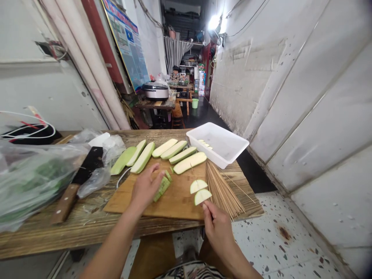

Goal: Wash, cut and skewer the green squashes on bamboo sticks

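Observation:
My right hand is closed on a thin bamboo skewer that carries two pale half-moon slices of a green-skinned vegetable, perhaps zucchini. They hang over the front right of the wooden cutting board. My left hand is over the board's left half, thumb and fingers apart. Right beside its fingertips sits a stack of cut slices, green skin showing; whether the fingers touch it I cannot tell. Several lengthwise-halved vegetables lie in a row along the board's back edge and beyond it.
A fanned bundle of bamboo skewers lies right of the board. Behind it, a white plastic tub holds a few slices. At left are a cleaver and plastic bags. A person sits far back.

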Action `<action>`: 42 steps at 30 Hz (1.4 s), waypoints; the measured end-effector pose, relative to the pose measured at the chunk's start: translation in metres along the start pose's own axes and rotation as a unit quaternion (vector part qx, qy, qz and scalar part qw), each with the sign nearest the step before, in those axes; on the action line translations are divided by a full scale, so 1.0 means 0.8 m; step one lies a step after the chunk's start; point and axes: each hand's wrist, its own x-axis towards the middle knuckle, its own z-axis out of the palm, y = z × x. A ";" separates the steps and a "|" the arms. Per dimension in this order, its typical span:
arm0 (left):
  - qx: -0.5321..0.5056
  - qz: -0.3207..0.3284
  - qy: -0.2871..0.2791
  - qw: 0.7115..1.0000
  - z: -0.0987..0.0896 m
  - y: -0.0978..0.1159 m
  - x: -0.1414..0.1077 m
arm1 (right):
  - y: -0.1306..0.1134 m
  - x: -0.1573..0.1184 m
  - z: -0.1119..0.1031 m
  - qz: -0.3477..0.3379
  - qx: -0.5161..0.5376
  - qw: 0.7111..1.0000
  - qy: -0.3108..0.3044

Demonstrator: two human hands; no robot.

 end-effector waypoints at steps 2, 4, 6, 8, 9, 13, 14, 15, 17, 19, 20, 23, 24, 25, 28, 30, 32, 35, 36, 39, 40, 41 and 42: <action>0.109 0.018 -0.036 0.993 0.004 -0.016 0.017 | 0.002 -0.001 -0.001 0.003 -0.001 1.000 -0.006; 0.172 0.038 -0.058 0.983 0.015 -0.028 0.025 | -0.001 -0.001 -0.003 0.006 -0.002 1.000 -0.018; 0.218 0.053 -0.079 0.971 0.028 -0.037 0.031 | -0.006 -0.001 -0.005 0.004 -0.006 0.999 -0.035; 0.256 0.055 -0.108 0.959 0.036 -0.043 0.036 | -0.009 0.000 -0.007 0.004 -0.009 0.999 -0.049; 0.270 0.052 -0.120 0.954 0.039 -0.044 0.040 | -0.009 0.000 -0.007 0.007 -0.009 0.998 -0.057; 0.254 0.063 -0.138 0.955 0.041 -0.040 0.051 | -0.006 -0.003 -0.001 0.020 -0.007 0.996 -0.081; 0.237 0.067 -0.135 0.960 0.040 -0.036 0.052 | -0.005 -0.004 0.000 0.020 -0.004 0.996 -0.082; 0.219 0.066 -0.124 0.966 0.037 -0.032 0.052 | -0.005 -0.005 0.002 0.018 0.001 0.997 -0.079; 0.162 0.045 -0.086 0.982 0.028 -0.021 0.049 | -0.006 -0.007 0.002 0.013 0.016 0.997 -0.068; 0.026 -0.007 -0.062 0.998 0.014 -0.010 0.042 | -0.012 -0.010 0.001 0.001 0.037 0.997 -0.064; -0.077 -0.042 -0.081 0.993 0.006 -0.005 0.036 | -0.016 -0.011 -0.001 -0.006 0.051 0.996 -0.069; -0.399 -0.140 -0.187 0.886 -0.014 0.007 0.016 | -0.030 -0.013 -0.002 -0.033 0.090 0.991 -0.092; -0.471 -0.165 -0.206 0.842 -0.017 0.009 0.010 | -0.035 -0.013 -0.001 -0.040 0.098 0.990 -0.098; -0.520 -0.186 -0.204 0.808 -0.018 0.010 0.004 | -0.039 -0.014 0.000 -0.045 0.101 0.988 -0.104; -0.593 -0.244 -0.158 0.751 -0.013 0.009 -0.004 | -0.047 -0.014 0.007 -0.056 0.098 0.987 -0.117; -0.608 -0.281 -0.133 0.731 -0.008 0.008 -0.004 | -0.049 -0.015 0.011 -0.057 0.096 0.986 -0.122; -0.611 -0.305 -0.106 0.723 -0.006 0.009 -0.004 | -0.050 -0.017 0.013 -0.052 0.092 0.986 -0.127; -0.603 -0.310 -0.076 0.731 -0.005 0.014 -0.005 | -0.051 -0.019 0.015 -0.046 0.078 0.986 -0.140; -0.599 -0.305 -0.076 0.737 -0.005 0.015 -0.006 | -0.051 -0.020 0.016 -0.046 0.077 0.986 -0.144; -0.586 -0.289 -0.083 0.753 -0.007 0.017 -0.008 | -0.049 -0.022 0.019 -0.052 0.079 0.984 -0.150; -0.582 -0.288 -0.084 0.756 -0.008 0.016 -0.008 | -0.049 -0.023 0.021 -0.053 0.079 0.984 -0.150; -0.579 -0.290 -0.085 0.757 -0.008 0.016 -0.008 | -0.048 -0.024 0.022 -0.053 0.078 0.984 -0.150; -0.575 -0.294 -0.086 0.758 -0.009 0.015 -0.008 | -0.047 -0.024 0.023 -0.053 0.076 0.984 -0.152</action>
